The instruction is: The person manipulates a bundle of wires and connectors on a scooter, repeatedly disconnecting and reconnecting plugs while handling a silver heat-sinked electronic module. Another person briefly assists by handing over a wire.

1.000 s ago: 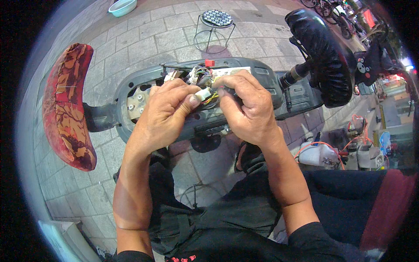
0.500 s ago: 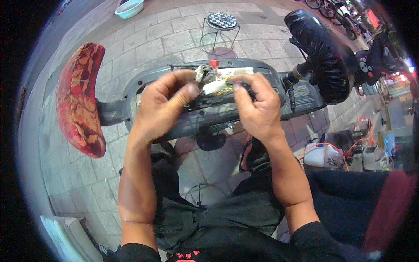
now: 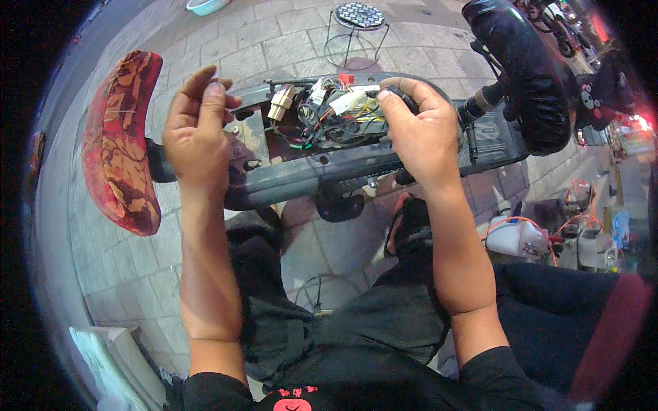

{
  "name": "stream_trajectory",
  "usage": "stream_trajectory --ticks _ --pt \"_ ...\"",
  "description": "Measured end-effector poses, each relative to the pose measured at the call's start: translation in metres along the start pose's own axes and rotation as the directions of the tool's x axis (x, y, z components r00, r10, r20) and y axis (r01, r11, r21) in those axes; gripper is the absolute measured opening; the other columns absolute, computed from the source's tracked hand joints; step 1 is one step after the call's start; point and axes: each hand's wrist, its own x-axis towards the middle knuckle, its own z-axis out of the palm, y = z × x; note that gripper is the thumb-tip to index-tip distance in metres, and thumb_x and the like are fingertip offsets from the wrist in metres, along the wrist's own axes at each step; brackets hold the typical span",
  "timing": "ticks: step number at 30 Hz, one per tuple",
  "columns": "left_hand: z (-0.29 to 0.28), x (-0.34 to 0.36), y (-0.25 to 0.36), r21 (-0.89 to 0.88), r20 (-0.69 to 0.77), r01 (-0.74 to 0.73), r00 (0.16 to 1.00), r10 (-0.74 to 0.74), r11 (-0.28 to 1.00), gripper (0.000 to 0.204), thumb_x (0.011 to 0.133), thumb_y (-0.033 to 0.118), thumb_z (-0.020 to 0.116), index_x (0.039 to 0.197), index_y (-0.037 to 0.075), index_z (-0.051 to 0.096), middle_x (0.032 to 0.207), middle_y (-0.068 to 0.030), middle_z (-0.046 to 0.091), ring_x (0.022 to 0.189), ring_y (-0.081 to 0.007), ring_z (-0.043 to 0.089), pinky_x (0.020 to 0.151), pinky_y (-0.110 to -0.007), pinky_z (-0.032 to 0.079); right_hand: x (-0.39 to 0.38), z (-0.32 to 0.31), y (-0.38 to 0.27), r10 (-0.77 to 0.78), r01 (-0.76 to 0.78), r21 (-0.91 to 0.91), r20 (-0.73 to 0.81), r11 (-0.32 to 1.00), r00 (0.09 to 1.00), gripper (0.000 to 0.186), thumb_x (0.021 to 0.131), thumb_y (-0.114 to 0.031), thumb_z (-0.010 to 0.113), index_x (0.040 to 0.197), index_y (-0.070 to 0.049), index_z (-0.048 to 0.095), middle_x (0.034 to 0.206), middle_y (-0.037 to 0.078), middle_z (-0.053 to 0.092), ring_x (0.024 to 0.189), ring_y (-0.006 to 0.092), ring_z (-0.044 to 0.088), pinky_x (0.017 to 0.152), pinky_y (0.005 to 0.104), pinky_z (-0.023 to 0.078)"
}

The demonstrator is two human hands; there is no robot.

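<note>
The left hand has fingers apart. The right hand pinches one black piece, near one red block.

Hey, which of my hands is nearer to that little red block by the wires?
Your right hand. It's close by, to the right of the red block; your left hand is farther away, well off to the block's left.

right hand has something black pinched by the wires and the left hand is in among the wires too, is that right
The left hand is not among the wires: the head view shows it clear of them, on the side toward the red patterned seat. The right hand does pinch something black by them.
</note>
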Motion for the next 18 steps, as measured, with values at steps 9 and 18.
stream_trajectory --ticks 9,18 --pt "-0.044 0.028 -0.018 -0.489 0.018 0.223 0.969 -0.247 0.843 0.027 0.114 0.012 0.064 0.139 0.003 0.066 0.123 -0.0116 0.076 0.104 -0.0216 0.074 0.092 -0.033 0.057 0.002 0.005 -0.005 -0.017 0.014 -0.045 -0.056 0.999 0.998 0.025 0.101 -0.015 0.076 0.113 0.007 0.081 0.092 0.009 0.082 0.081 0.0109 0.072 0.074 0.0300 0.058" --pt "-0.007 -0.015 0.013 0.402 0.593 -0.364 0.803 0.065 0.840 0.023 0.097 0.013 0.074 0.118 0.009 0.082 0.113 -0.0029 0.078 0.101 -0.0191 0.068 0.094 -0.036 0.051 0.013 0.012 -0.017 -0.113 0.096 -0.260 -0.048 0.961 0.992 0.029 0.097 -0.021 0.075 0.113 0.002 0.083 0.092 0.016 0.083 0.082 0.0166 0.076 0.079 0.0339 0.060"
